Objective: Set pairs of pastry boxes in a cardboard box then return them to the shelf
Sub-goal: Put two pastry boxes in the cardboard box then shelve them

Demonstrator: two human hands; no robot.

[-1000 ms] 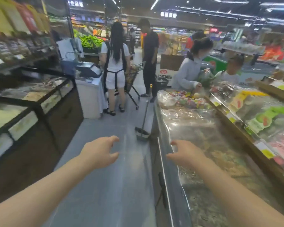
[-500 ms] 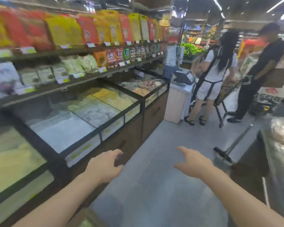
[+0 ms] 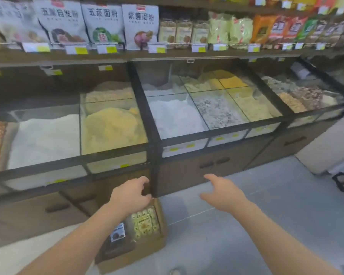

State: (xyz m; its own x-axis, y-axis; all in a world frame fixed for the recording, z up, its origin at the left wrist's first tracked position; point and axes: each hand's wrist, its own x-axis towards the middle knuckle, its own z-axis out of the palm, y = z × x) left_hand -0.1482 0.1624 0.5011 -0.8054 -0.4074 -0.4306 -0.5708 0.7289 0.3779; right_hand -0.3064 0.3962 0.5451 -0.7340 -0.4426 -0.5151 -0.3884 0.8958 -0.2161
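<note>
Open brown cardboard box (image 3: pixel 147 248) on the floor, 2 clear pastry boxes (image 3: pixel 145 225) side by side inside

Shop shelves with bulk bins over a grey floor (image 3: pixel 266 215).

Glass-covered bins (image 3: pixel 177 114) hold white, yellow and mixed grains, with dark framing between them. On the shelf above stand white flour bags (image 3: pixel 105 22) and smaller coloured packets (image 3: pixel 266 30), with price tags (image 3: pixel 75 50) along the edge. Under the bins are brown cabinet doors (image 3: pixel 211 167).
</note>
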